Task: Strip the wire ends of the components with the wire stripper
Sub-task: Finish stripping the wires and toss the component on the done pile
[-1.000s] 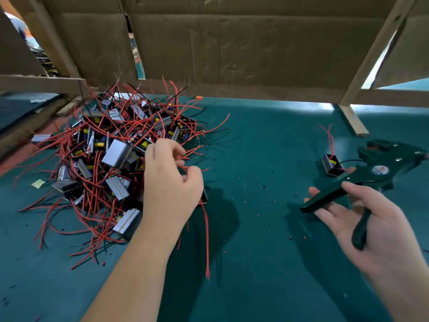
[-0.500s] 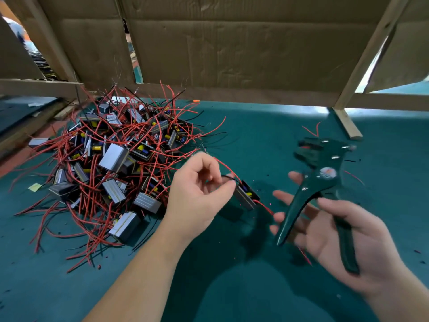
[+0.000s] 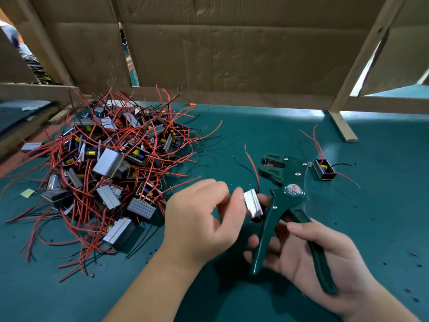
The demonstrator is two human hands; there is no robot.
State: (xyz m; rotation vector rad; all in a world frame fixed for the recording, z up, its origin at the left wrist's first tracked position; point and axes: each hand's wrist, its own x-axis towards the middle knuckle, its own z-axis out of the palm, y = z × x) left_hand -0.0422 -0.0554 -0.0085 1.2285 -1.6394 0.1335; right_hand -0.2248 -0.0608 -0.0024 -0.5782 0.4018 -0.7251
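Note:
My left hand [image 3: 204,217] pinches a small grey box-shaped component [image 3: 253,203] between thumb and fingers. Its red wire [image 3: 253,167] and a black wire rise from it toward the stripper's jaws. My right hand [image 3: 320,259] holds the dark green wire stripper [image 3: 287,201] by its handles, jaws pointing up and away, handles spread apart. The component sits just left of the stripper's pivot. A large pile of like components [image 3: 111,168] with red and black wires lies to the left on the green table [image 3: 255,135].
One separate component [image 3: 323,169] with red and black wires lies to the right of the stripper's jaws. Cardboard walls [image 3: 232,49] and a wooden frame [image 3: 341,126] close off the back. Small bits of stripped insulation dot the table surface.
My left hand has carried the picked component from the pile rightward to the stripper. My right hand has brought the stripper leftward and turned its jaws upright toward the wires.

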